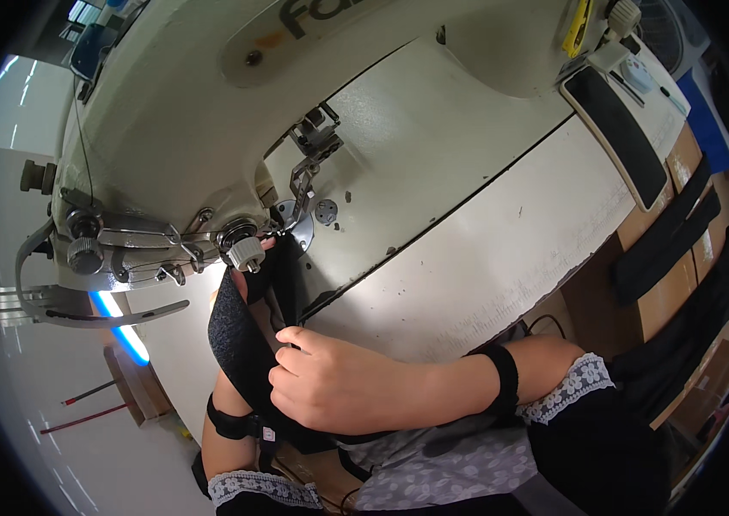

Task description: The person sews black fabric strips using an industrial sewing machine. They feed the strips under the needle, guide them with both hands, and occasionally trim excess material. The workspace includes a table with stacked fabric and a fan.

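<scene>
A strip of black fabric (pixel 240 335) runs from the sewing machine's needle area down toward my lap, its edge folded over. My right hand (pixel 330 387) is closed, pinching the strip between thumb and forefinger below the needle plate (pixel 300 230). Up beside the needle, my left hand (pixel 240 281) has its fingers on the same fabric; the thread-tension knob (pixel 247 254) and the cloth hide most of it. The fabric's upper end lies at the presser foot, where the needle itself is hidden from view.
The pale sewing machine (pixel 158 112) fills the upper left over a white worktable (pixel 502 232). A smartphone (pixel 614 133) lies at the right, near a yellow-handled tool (pixel 578 27). Dark fabric strips (pixel 670 241) rest on cardboard boxes (pixel 683 159) beyond the table edge.
</scene>
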Tool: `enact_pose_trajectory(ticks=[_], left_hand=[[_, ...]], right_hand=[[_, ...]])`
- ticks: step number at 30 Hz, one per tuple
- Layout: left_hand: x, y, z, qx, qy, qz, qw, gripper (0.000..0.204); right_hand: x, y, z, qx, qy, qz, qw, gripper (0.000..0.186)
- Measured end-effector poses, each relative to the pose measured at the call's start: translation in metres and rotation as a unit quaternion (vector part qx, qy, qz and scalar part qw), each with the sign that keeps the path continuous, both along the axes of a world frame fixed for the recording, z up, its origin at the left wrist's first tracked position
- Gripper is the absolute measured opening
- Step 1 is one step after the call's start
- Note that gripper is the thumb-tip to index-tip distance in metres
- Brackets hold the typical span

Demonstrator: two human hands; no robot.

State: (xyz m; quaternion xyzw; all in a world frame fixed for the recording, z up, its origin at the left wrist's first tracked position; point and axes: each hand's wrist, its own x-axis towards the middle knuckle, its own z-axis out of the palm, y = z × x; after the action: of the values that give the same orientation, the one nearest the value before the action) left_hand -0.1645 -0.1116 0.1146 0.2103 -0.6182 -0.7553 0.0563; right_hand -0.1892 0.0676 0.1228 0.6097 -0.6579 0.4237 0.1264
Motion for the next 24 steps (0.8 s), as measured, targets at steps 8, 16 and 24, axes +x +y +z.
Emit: enact_pose_trajectory(ticks=[8,16,24], left_hand=[[-0.002,0.013,0.008,-0.009,-0.023,0.017,1.000,0.059],[-0.003,0.013,0.009,-0.726,0.153,-0.182,0.645,0.043],[0.013,0.021,0.021,-0.729,0.136,-0.190,0.643,0.046]], right_hand=[[0.002,0.002,-0.003,0.010,-0.003,-0.005,1.000,0.011],[0.002,0.039,-0.026,0.053,-0.088,-0.084,0.991,0.031],[-0.002,0.051,-0.013,0.182,-0.031,-0.064,0.981,0.035]])
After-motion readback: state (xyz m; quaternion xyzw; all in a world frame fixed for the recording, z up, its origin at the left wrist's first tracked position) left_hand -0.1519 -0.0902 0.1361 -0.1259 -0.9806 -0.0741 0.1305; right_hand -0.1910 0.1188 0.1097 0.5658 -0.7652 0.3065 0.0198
